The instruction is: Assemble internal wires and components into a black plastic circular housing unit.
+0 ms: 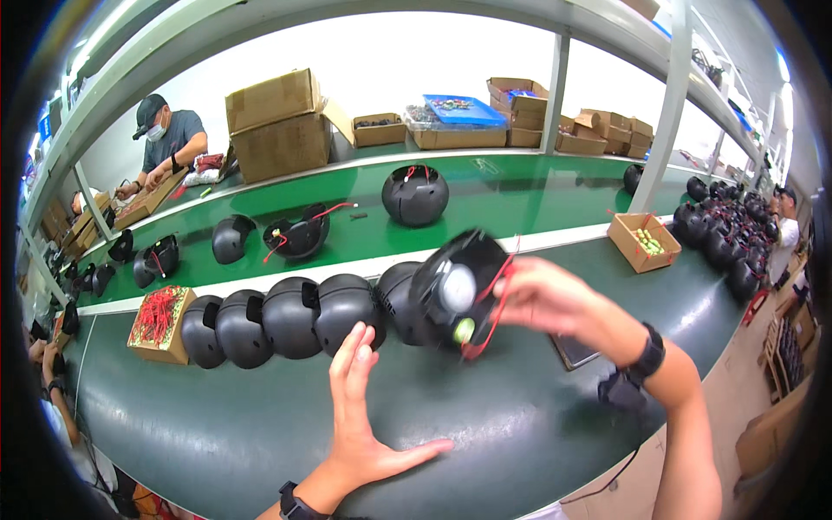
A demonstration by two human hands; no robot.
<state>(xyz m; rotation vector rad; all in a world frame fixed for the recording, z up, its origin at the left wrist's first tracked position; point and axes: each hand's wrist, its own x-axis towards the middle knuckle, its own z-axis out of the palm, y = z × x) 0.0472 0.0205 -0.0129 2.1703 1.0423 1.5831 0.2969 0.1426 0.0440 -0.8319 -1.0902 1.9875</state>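
My right hand is closed on the edge of a black rounded shell, lifted above the near green work surface and tilted with its open side toward me. Inside it show a pale round disc, a small yellow-green piece and red wires; motion blurs them somewhat. My left hand holds nothing, its thumb spread wide from the raised fingers. Its fingertips come up just in front of a similar black shell in a row of several. Whether they touch it, I cannot tell.
A box of red-wired pieces stands left of the row, a carton of yellow-green pieces at right. A dark flat tray lies below my right wrist. More shells sit on the green belt. A co-worker works across it.
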